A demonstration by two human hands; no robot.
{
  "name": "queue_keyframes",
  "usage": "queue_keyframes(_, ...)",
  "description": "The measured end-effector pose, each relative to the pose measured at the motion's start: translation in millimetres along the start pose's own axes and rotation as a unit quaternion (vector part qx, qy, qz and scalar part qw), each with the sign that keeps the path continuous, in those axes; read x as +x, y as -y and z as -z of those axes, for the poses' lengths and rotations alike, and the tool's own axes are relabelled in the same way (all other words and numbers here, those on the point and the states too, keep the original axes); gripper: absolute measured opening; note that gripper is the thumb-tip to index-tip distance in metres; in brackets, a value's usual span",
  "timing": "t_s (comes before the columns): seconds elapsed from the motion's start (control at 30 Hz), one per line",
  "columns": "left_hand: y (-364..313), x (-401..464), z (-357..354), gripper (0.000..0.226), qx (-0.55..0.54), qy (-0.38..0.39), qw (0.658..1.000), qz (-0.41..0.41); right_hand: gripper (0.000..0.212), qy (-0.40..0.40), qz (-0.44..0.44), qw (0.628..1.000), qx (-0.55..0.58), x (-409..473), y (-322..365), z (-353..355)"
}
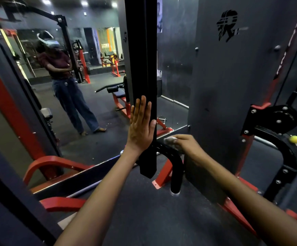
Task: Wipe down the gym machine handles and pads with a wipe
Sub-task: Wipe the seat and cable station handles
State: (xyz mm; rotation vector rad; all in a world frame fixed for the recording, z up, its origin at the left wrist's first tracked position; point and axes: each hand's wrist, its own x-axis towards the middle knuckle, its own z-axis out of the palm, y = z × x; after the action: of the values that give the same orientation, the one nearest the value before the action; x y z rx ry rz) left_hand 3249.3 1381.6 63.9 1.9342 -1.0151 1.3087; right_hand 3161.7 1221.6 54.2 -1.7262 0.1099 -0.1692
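Nearest to the camera, two bare forearms reach forward over the dark rubber floor (144,219). The right hand (185,145), at about 3 o'clock from the left one, is curled around a crumpled white wipe (170,140) and presses it on the top of the curved black handle (172,160), which bends down toward 6 o'clock and ends just above the floor. This grip is closed on the wipe, with only a small part of the cloth showing past the fingers. The left hand (140,125) lies flat, fingers straight and together, against the black upright post (142,68), and holds nothing; it seems to steady the person. For this step it would be good to wrap the wipe more fully around the bar and pull it along the whole curve down to the end cap, turning the wrist so that the underside is cleaned too. Farther, at 9 o'clock, a wall mirror (91,121) reflects the person standing, and red frame parts (55,162) sit below it. At 3 o'clock a pulley (278,119) and a yellow ball (294,139) hang on the machine
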Motion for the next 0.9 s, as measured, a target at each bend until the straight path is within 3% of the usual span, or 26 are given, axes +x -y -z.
queue_keyframes(0.17, 10, -18, -2, 0.079, -0.010, 0.035, 0.999, -0.003, 0.023, 0.079, -0.029, 0.996, 0.008, 8, -15, -15)
queue_keyframes(0.33, 7, -19, -7, 0.078, -0.012, 0.017, 1.000, -0.003, 0.027, 0.111, -0.045, 0.984, 0.135, -19, -36, 7)
queue_keyframes(0.47, 10, -20, -10, 0.083, 0.005, 0.013, 1.000, -0.006, 0.021, 0.088, -0.022, 0.994, 0.056, 7, -19, -6)
queue_keyframes(0.67, 9, -21, -13, 0.079, 0.003, 0.015, 1.000, 0.004, 0.022, 0.074, -0.003, 0.992, 0.101, -2, -50, -2)
queue_keyframes(0.73, 10, -22, -14, 0.079, 0.001, 0.014, 1.000, 0.003, 0.024, 0.061, -0.033, 0.989, 0.130, -12, -67, 9)
queue_keyframes(0.8, 11, -21, -15, 0.078, -0.001, 0.012, 1.000, 0.001, 0.025, 0.000, -0.038, 0.993, 0.108, -8, -73, 19)
queue_keyframes(0.9, 11, -22, -18, 0.077, -0.006, 0.010, 1.000, -0.001, 0.022, -0.118, 0.057, 0.991, 0.025, 9, -58, 23)
